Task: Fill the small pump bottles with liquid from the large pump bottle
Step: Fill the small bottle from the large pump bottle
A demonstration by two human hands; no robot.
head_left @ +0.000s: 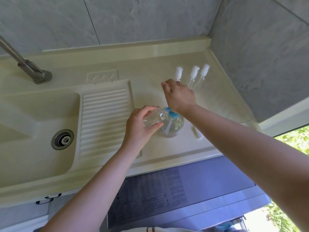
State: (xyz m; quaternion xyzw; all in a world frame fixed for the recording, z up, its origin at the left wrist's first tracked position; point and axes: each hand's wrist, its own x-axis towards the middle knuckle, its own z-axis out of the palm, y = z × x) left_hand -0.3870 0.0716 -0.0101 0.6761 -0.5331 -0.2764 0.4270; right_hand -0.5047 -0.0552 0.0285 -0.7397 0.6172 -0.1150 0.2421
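Observation:
The large clear pump bottle [173,129] with a blue pump head [173,114] stands on the cream counter [150,91]. My left hand [138,126] grips a small clear bottle [153,118] without its top, tilted with its mouth at the blue nozzle. My right hand [179,96] hovers above and behind the pump, fingers relaxed and holding nothing, its wrist over the pump head. Three small capped bottles [194,72] stand in a row just beyond its fingers. A loose white pump top [197,133] lies right of the large bottle.
A sink basin [38,118] with a drain [62,139] and a ribbed drainboard [104,121] lie to the left, a metal tap [31,69] behind them. Tiled walls close the back and right. A blue appliance [184,190] sits below the counter edge.

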